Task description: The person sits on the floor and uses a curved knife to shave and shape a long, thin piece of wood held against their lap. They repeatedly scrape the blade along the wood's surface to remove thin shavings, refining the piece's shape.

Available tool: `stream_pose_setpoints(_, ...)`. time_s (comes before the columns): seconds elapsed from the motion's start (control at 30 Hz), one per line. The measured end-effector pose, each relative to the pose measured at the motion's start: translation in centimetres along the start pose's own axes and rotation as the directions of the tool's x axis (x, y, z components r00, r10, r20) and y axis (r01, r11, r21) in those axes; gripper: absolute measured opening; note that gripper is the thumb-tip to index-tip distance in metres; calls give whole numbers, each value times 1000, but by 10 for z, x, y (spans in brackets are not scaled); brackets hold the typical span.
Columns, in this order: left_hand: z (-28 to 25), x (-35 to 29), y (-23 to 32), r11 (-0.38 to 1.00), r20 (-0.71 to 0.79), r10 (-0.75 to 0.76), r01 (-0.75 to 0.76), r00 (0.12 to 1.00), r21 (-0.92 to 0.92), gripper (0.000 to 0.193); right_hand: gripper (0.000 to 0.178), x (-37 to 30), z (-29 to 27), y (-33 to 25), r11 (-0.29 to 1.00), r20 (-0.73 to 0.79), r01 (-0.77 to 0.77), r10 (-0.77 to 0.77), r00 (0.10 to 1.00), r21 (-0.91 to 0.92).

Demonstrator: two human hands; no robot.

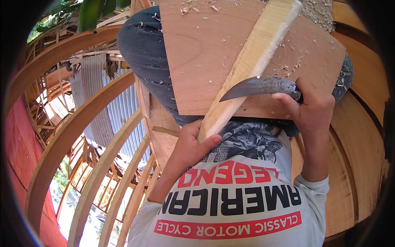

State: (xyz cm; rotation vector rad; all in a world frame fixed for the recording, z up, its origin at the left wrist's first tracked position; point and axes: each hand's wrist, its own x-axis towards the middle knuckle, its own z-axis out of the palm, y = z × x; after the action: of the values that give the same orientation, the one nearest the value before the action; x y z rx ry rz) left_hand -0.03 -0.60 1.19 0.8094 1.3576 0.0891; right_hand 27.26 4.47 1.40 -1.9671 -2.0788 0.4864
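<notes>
My left hand [193, 142] is closed round the near end of a long pale wooden piece [251, 59], which slants away up to the right. In my right hand [310, 105] is a curved knife [263, 85], gripped by its handle, the thumb lying near the base of the blade. Its dark, rust-spotted blade points left and crosses over the wooden piece; whether the edge touches the wood I cannot tell. Beneath the piece a flat plywood board [201, 61] rests across my lap. The knife's handle is mostly hidden in my fingers.
Wood shavings [317, 14] heap at the far right of the board, with loose curls scattered over it. My dark trouser leg [144, 53] shows at the left. Curved wooden slats [82, 119] run along the left, with corrugated metal sheets [123, 103] beyond. Wooden planks [345, 164] lie at the right.
</notes>
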Motion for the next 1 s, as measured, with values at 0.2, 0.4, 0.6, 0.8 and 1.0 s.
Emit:
stream_pose_setpoints(0.2,0,5,3,1000,25,-5,6,1000,-21,46,50,6,4,6,999,-45,-33,33,998,7)
stream_pose_setpoints(0.4,2,4,-7,1000,8,15,-15,1000,-15,46,51,21,-4,63,829,-191,-560,550,813,7)
stream_pose_setpoints(0.6,-1,5,-14,994,62,-109,110,992,-20,46,50,12,-24,38,920,-84,-335,358,930,204)
stream_pose_setpoints(0.8,2,10,-12,994,62,-9,16,998,-104,45,50,-16,8,-20,992,197,-7,-18,980,129)
stream_pose_setpoints(1.0,-1,4,-12,999,54,-24,26,998,-37,47,50,-4,11,-7,999,-33,14,-13,999,42)
